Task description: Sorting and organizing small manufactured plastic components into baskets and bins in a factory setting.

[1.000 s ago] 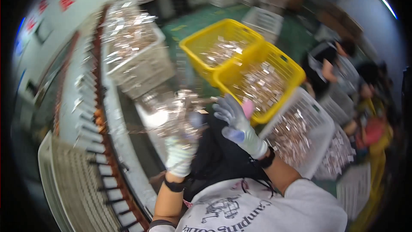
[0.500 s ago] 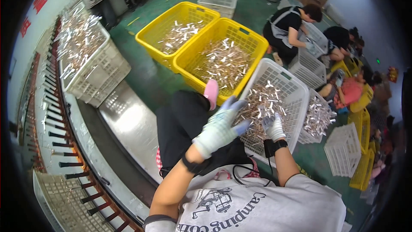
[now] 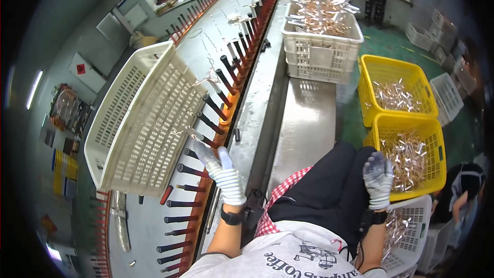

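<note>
My left hand, in a white striped glove with grey fingertips, reaches to the row of dark-sleeved pegs along the long machine. Its thumb stands apart from its fingers, which are beside one peg. A small shiny metal piece shows just beyond the fingertips; whether they touch it cannot be made out. My right hand, gloved alike, is over my right thigh beside the nearer yellow crate. Its fingers look loosely apart, with nothing visible in them. Thin copper-coloured pieces with white tabs fill that crate's bottom.
A white perforated crate stands tilted on the machine, left of the pegs. Stacked white crates, heaped with metal pieces, stand ahead. Another yellow crate and a white crate are at right. A co-worker bends at far right.
My view has swung left toward the machine. My left hand has moved from above the white crate of pieces to the pegs. My right hand has come out of that crate to my thigh.
</note>
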